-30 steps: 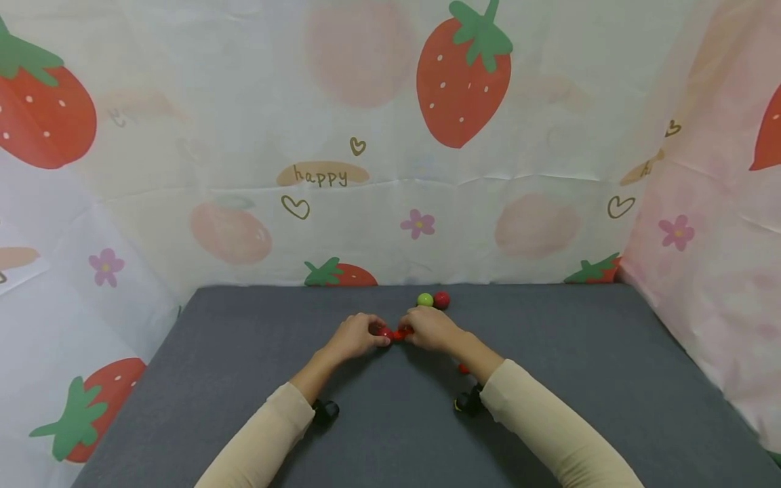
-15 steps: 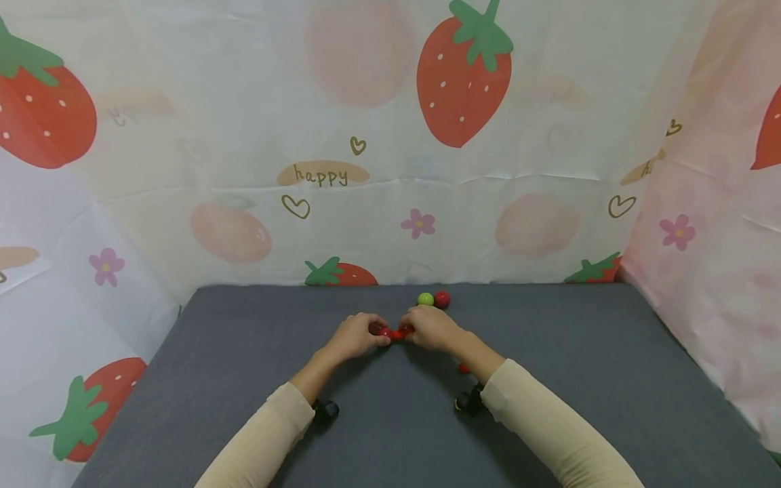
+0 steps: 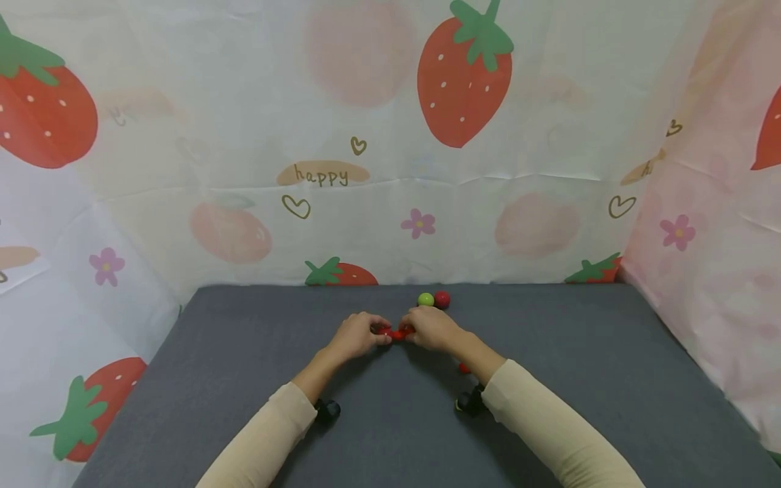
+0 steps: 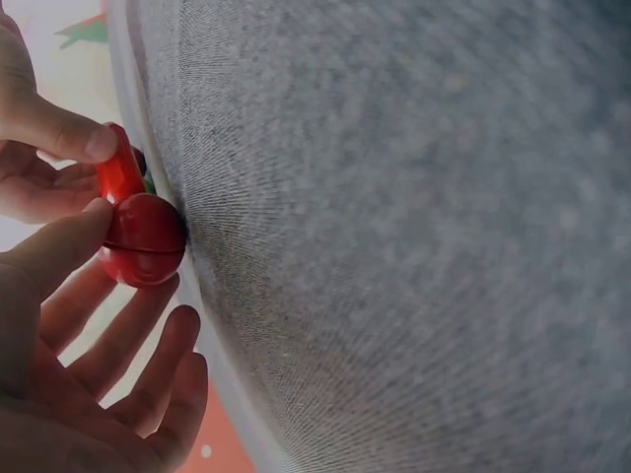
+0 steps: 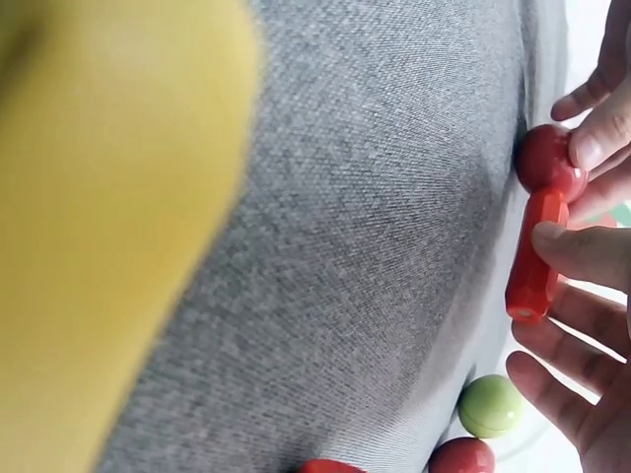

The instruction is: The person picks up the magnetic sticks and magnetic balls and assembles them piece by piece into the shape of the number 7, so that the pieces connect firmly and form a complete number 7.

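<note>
We get soft, even light in the head view, with shadows beneath both sleeves [image 3: 259, 437] on the grey tabletop [image 3: 396, 440]. Our left wrist view looks dimmer — faint gloss on the red ball [image 4: 146, 232], blur toward the upper-right corner. In our right wrist view, a yellow shape [image 5: 108, 217] sits badly out of focus.

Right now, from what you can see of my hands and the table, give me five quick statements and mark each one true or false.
1. The left hand holds a red ball. True.
2. The right hand holds a red peg. True.
3. A wide gap separates the peg from that ball. False: they meet end to end.
4. A green ball lies beside a second red ball. True.
5. The tabletop is white. False: the tabletop is dark gray.
</note>
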{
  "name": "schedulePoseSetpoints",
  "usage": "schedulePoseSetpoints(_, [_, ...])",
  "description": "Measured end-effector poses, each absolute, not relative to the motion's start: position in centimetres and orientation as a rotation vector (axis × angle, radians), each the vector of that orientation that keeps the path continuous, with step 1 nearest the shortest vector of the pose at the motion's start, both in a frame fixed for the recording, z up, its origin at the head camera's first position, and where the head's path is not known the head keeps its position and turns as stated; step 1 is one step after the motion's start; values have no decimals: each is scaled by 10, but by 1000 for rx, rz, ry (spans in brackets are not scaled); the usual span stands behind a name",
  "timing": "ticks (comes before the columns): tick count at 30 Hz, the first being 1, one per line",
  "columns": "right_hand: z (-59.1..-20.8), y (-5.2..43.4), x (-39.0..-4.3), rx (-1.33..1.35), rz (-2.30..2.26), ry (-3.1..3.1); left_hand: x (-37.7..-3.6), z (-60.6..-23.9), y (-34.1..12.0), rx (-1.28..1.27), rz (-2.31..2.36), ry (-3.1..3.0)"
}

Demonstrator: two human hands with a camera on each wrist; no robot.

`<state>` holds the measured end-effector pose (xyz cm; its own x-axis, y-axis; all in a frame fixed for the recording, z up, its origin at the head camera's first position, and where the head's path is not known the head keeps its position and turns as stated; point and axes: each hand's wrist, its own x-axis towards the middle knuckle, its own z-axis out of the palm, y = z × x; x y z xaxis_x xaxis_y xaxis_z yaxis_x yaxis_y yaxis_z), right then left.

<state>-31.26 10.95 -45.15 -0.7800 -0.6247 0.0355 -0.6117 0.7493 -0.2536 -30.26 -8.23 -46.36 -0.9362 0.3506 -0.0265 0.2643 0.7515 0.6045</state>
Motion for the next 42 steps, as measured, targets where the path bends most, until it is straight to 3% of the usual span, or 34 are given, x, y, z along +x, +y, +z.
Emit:
schedulePoseSetpoints(24, [-443, 116, -316, -1000, -398, 2879, -301, -466, -84, 486, 990, 2800])
schedulePoseSetpoints(42, [-417, 156, -344, -766, -649, 2856, -305, -469, -85, 466, 996, 2750])
